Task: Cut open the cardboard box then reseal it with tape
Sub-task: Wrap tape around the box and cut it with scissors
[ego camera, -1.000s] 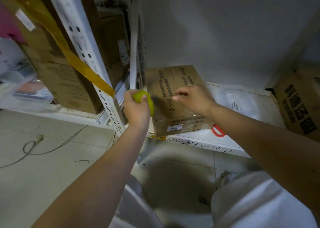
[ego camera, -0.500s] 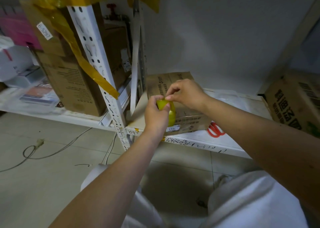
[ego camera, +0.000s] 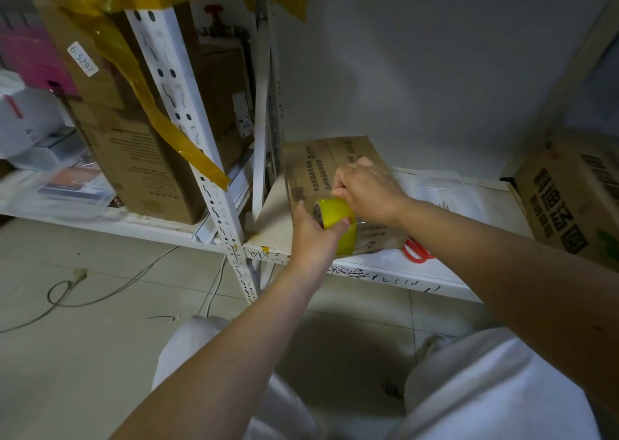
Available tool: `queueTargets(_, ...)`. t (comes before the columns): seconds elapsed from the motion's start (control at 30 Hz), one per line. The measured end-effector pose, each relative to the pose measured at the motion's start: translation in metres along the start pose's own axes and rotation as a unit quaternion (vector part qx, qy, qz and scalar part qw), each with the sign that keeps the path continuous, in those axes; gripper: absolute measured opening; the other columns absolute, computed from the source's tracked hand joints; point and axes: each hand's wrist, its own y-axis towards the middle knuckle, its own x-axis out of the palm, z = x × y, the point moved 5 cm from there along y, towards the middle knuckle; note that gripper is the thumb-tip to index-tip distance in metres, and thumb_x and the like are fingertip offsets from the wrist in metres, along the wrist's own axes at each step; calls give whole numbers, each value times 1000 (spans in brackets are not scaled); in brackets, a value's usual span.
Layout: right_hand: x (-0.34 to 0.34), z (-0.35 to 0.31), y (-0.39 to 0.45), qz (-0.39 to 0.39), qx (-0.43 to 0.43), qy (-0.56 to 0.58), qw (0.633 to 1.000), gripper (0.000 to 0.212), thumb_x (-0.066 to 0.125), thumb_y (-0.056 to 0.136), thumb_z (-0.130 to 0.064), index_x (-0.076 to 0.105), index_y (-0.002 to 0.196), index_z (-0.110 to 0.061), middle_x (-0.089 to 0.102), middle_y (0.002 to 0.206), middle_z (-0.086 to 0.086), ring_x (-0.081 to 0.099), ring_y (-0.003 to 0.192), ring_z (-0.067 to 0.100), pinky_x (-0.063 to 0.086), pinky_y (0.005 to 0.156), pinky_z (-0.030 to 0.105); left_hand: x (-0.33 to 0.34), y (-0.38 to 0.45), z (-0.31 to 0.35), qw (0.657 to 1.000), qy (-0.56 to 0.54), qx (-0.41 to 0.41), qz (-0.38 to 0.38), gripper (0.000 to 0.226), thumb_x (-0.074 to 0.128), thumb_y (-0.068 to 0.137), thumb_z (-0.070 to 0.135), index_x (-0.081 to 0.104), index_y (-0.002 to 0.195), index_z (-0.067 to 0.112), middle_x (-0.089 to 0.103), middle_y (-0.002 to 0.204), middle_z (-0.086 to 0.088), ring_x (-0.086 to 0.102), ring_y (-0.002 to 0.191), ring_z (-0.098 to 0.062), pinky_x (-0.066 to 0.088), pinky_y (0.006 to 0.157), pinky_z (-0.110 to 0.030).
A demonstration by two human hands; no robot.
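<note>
A flat brown cardboard box (ego camera: 321,161) with printed text lies on the low white shelf (ego camera: 375,265). In front of it my left hand (ego camera: 311,235) grips a yellow tape roll (ego camera: 338,222). My right hand (ego camera: 368,188) is at the top of the roll, its fingers pinching at the tape's edge there. Red-handled scissors (ego camera: 417,253) lie on the shelf just right of the box, partly hidden behind my right forearm.
A white perforated rack post (ego camera: 201,171) with yellow tape hanging on it stands left of the box. Tall cardboard boxes (ego camera: 134,158) fill the left shelf; another box (ego camera: 572,201) sits at the right. Cables (ego camera: 100,292) trail over the tiled floor.
My left hand brought the tape roll from the left edge of the box to its front. My right hand left the box top and came to the roll.
</note>
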Motion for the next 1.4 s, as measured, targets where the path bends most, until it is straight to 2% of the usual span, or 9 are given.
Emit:
queueTargets(0.07, 5, 3, 0, -15, -9, -6, 1000, 8, 51, 96, -27, 55, 94, -21, 57, 98, -5, 42, 103, 18, 30, 78, 29, 4, -1, -11, 1000, 13, -12, -2, 30, 68, 86, 10, 51, 104, 27, 65, 110, -10, 64, 103, -28, 53, 90, -46)
queueTargets(0.13, 12, 3, -3, -32, -22, -5, 999, 8, 51, 96, -26, 52, 89, -22, 52, 91, -7, 40, 97, 15, 29, 76, 29, 7, -2, -22, 999, 42, -23, 0, 18, 65, 88, 17, 56, 102, 23, 65, 109, -12, 63, 102, -30, 52, 92, -48)
queueTargets(0.23, 26, 4, -7, -53, -48, 5, 997, 13, 51, 97, -25, 47, 84, -22, 53, 87, -6, 37, 90, 11, 32, 74, 29, 8, 0, -43, 996, 58, -67, 12, 22, 63, 88, 22, 63, 109, 15, 66, 107, -13, 63, 100, -33, 53, 90, -46)
queueTargets(0.37, 40, 1, -10, -43, -77, 26, 996, 15, 52, 96, -28, 45, 83, -27, 52, 84, -6, 42, 88, 12, 41, 73, 32, -7, 6, -68, 972, -18, -227, 62, 26, 69, 87, 21, 60, 109, 11, 66, 107, -14, 65, 97, -36, 54, 87, -51)
queueTargets(0.43, 46, 2, -7, -59, -69, 37, 995, 16, 51, 96, -30, 43, 81, -30, 53, 88, -4, 47, 88, 15, 43, 74, 33, -13, 12, -77, 962, -22, -265, 61, 33, 71, 86, 22, 56, 112, 8, 65, 108, -16, 65, 93, -35, 55, 83, -48)
queueTargets(0.73, 82, 12, 41, -190, 10, 62, 980, 11, 53, 96, -29, 55, 88, -22, 56, 97, -5, 43, 98, 11, 31, 80, 27, -22, 35, -91, 954, -22, -293, 64, 48, 77, 80, 21, 55, 118, 3, 67, 109, -19, 66, 97, -38, 53, 90, -55)
queueTargets(0.93, 94, 13, 58, -208, 5, 55, 977, 11, 55, 95, -27, 54, 85, -22, 58, 97, -3, 52, 94, 15, 38, 78, 29, -27, 46, -91, 950, -37, -302, 63, 41, 76, 81, 19, 49, 110, 8, 65, 110, -19, 66, 97, -38, 53, 88, -56)
queueTargets(1.07, 98, 15, 60, -217, 2, 52, 975, 11, 55, 95, -27, 53, 86, -21, 57, 94, -4, 51, 93, 15, 35, 77, 28, -24, 48, -92, 948, -46, -310, 56, 48, 77, 79, 18, 54, 119, 4, 66, 110, -19, 66, 96, -38, 53, 88, -57)
queueTargets(1.4, 106, 16, 61, -204, 7, 31, 979, 25, 60, 91, -37, 46, 71, -31, 55, 89, -9, 46, 102, 18, 42, 90, 37, -23, 48, -99, 944, -54, -321, 54, 52, 76, 80, 20, 53, 124, 6, 66, 112, -19, 66, 96, -38, 53, 86, -58)
